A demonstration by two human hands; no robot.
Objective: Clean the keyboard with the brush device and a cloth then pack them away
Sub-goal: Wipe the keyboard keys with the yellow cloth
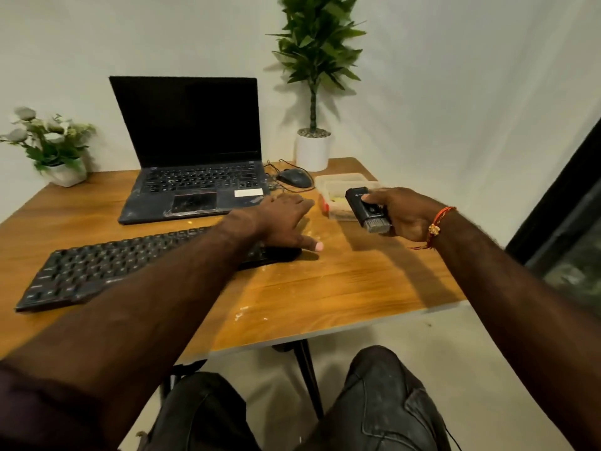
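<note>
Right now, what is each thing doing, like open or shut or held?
Laptop: lid open, screen dark.
Keyboard: flat on the table, left hand resting on its right end.
Brush device: held in the right hand, bristles pointing toward the person.
Plastic container: no lid on.
Mouse: untouched.

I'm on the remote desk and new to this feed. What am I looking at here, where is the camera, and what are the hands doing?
There is one picture, from a wide-angle camera worn on a person's head, looking forward and down. No machine: both arms are the person's own.

On the wooden table lie a black keyboard, an open laptop with a dark screen, a mouse and a clear plastic container. Two potted plants stand at the back.

The left hand rests flat on the keyboard's right end, fingers straight. The right hand has its grip round the black brush device, bristles pointing toward the person, held above the table beside the container. I cannot make out a cloth for certain.
</note>
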